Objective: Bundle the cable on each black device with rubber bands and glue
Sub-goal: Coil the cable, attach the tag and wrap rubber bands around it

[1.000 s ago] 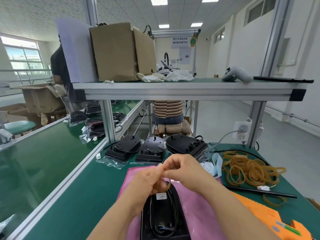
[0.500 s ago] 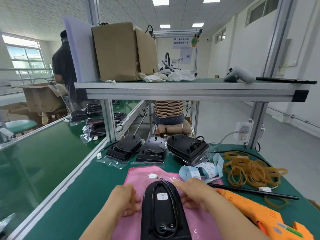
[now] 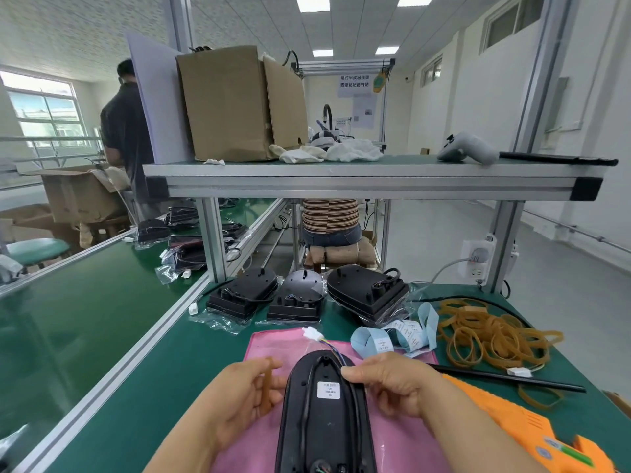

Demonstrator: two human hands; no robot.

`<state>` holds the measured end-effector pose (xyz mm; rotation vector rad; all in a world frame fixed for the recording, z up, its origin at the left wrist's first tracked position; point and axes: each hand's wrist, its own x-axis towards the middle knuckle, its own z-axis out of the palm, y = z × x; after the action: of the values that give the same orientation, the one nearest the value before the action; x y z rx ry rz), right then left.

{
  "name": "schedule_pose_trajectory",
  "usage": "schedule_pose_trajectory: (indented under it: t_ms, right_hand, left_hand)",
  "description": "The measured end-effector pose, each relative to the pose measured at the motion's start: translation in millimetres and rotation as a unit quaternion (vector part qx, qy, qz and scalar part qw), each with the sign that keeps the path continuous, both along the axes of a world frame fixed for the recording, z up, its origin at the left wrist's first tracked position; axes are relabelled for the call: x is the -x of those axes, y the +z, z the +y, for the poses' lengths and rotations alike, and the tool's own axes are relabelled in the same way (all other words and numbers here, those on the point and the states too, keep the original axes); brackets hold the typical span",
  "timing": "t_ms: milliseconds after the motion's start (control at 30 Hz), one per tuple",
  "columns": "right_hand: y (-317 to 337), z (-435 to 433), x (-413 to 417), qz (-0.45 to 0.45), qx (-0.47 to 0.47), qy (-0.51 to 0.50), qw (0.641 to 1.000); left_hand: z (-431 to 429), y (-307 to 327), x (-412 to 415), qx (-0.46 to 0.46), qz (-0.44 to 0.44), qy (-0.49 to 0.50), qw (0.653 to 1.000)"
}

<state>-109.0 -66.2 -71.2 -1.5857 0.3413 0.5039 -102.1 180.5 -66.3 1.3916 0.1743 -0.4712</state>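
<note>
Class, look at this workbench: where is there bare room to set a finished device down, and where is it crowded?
Free: the green mat between the aluminium rail and the pink cloth. Crowded: the right side, with label strip, rubber bands, black rod and glue gun; the back row of black devices.

The hanging sign (image 3: 355,85) at the back reads roughly "半成品线束 / 固定粘贴透气贴"; the black device's (image 3: 324,425) white label (image 3: 328,390) is too small to read

To your left, open green mat (image 3: 164,370) runs to the rail (image 3: 112,380). On your right, the glue gun (image 3: 519,425), a black rod (image 3: 512,379) and loose rubber bands (image 3: 491,339) crowd the way. Three black devices (image 3: 297,297) block the far edge.
</note>
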Motion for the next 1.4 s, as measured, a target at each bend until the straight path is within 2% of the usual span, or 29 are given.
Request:
schedule_pose_trajectory:
  t_ms: [133,233,333,467,533,667,800,933,1033,1100,1200,1267,1400]
  right_hand:
    - [0.7,-8.2,8.6,-0.010,-0.134,0.040,0.990]
    - [-6.0,-7.5,14.3,-0.077,-0.231,0.054,0.968]
    - [-9.5,-4.8,18.2,-0.124,-0.287,0.052,0.948]
    - [-4.0,-4.0,23.8,-0.133,-0.311,0.063,0.939]
    - [-0.7,-4.7,25.9,-0.147,-0.299,0.071,0.940]
    - [17.9,-3.2,27.4,-0.201,-0.266,0.081,0.939]
    - [46.4,1.9,28.4,-0.250,-0.247,0.138,0.926]
    - [65.3,8.1,29.2,-0.274,-0.239,0.185,0.913]
    - [64.9,11.3,29.7,-0.292,-0.210,0.207,0.910]
    - [60.3,12.9,29.9,-0.305,-0.191,0.209,0.909]
    - [56.7,11.9,28.9,-0.323,-0.162,0.143,0.922]
    - [59.0,8.8,28.6,-0.346,-0.110,0.107,0.926]
    - [72.3,3.6,30.2,-0.387,0.076,0.116,0.912]
  left_hand:
    - [4.1,6.5,-0.5,0.049,-0.032,-0.043,0.997]
    - [4.0,6.7,1.3,0.068,-0.058,-0.061,0.994]
    - [3.2,5.8,3.2,0.099,-0.075,-0.071,0.990]
    - [4.3,5.0,2.9,0.133,-0.070,-0.077,0.986]
    - [7.2,4.5,0.0,0.129,-0.067,-0.061,0.987]
    - [16.3,6.8,-10.0,0.037,-0.109,0.009,0.993]
    - [15.5,18.5,-17.9,-0.023,-0.162,0.022,0.986]
    - [2.9,30.3,-19.4,-0.083,-0.236,-0.073,0.965]
    - [1.9,39.3,-13.1,-0.005,-0.265,-0.161,0.951]
    - [9.0,38.6,-15.1,0.015,-0.278,-0.208,0.938]
    - [12.6,41.1,-9.0,0.018,-0.303,-0.257,0.917]
    - [12.6,47.5,-1.1,-0.038,-0.333,-0.255,0.907]
    - [10.9,57.9,8.8,-0.135,-0.356,-0.273,0.883]
